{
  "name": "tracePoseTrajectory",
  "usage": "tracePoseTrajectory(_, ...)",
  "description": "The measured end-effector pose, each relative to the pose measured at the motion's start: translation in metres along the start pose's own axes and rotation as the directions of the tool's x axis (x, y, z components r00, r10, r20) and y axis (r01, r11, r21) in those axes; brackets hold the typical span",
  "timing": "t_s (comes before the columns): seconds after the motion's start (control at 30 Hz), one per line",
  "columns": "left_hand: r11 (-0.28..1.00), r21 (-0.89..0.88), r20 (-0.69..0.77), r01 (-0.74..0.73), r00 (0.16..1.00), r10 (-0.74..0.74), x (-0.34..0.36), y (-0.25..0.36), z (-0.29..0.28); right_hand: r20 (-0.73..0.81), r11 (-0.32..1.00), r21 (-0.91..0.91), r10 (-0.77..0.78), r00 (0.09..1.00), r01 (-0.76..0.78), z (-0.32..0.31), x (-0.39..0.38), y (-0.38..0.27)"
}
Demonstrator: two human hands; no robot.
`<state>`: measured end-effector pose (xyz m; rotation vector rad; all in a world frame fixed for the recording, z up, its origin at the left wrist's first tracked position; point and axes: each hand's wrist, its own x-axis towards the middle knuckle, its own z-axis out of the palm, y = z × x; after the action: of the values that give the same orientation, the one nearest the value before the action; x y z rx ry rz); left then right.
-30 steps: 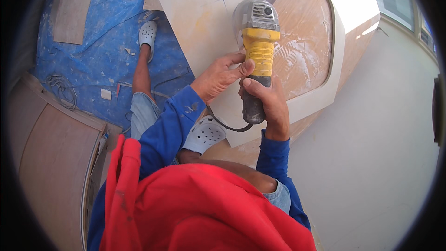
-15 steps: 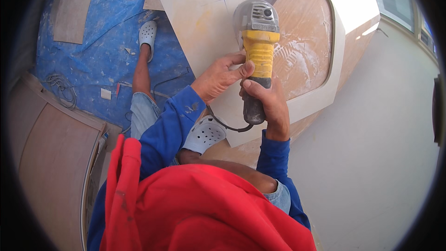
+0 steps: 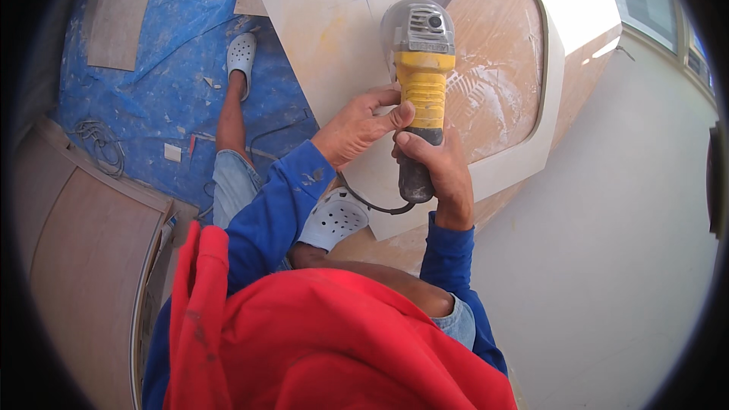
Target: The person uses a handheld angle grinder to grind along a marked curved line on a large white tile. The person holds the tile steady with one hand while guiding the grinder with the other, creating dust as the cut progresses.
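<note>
An angle grinder (image 3: 424, 95) with a yellow body, grey head and black rear grip lies over a pale flat panel (image 3: 326, 38). My right hand (image 3: 440, 163) is wrapped round its black grip, thumb on top. On the left side of the yellow body, my left hand (image 3: 367, 121) is closed against the tool, its thumb pressing the casing and some fingertips hidden beside it. The disc under the head is mostly out of sight. A dark power cord (image 3: 380, 209) curves from the grip's rear end. The panel has a large rounded cutout, through which a dusty wood surface (image 3: 493, 83) shows.
A crumpled blue tarp (image 3: 182, 45) covers the floor at left, with a wooden board (image 3: 125, 11), a coiled cable (image 3: 101, 144) and a small white square (image 3: 172, 152) on it. My clog-shod foot (image 3: 338, 216) is close to the panel's edge. A pale wall (image 3: 600, 258) stands at right.
The grinder's head has shifted very slightly to the left. Both hands keep nearly the same hold and place.
</note>
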<state>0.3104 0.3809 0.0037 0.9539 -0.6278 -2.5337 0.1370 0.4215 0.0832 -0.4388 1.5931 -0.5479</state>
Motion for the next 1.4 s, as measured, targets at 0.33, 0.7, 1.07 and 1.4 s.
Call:
tracePoseTrajectory(0.33, 0.999, 0.034, -0.023, -0.022, 0.999, 0.023, 0.001, -0.006, 0.0, 0.015, 1.0, -0.004, -0.01, 1.0, 0.01, -0.002, 0.0, 0.002)
tracePoseTrajectory(0.7, 0.999, 0.037, -0.016, -0.008, 1.0, 0.008, 0.0, -0.009, 0.0, 0.031, 0.999, -0.027, -0.017, 0.999, 0.018, -0.007, 0.002, 0.005)
tracePoseTrajectory(1.07, 0.996, 0.087, -0.021, -0.007, 1.0, 0.008, 0.002, -0.016, -0.002, 0.057, 0.998, -0.052, -0.023, 0.998, 0.026, -0.013, 0.004, 0.009)
tracePoseTrajectory(1.4, 0.99, 0.144, -0.026, -0.011, 1.0, 0.015, 0.001, -0.016, -0.001, 0.053, 0.996, -0.088, -0.028, 0.998, 0.032, -0.017, 0.005, 0.013)
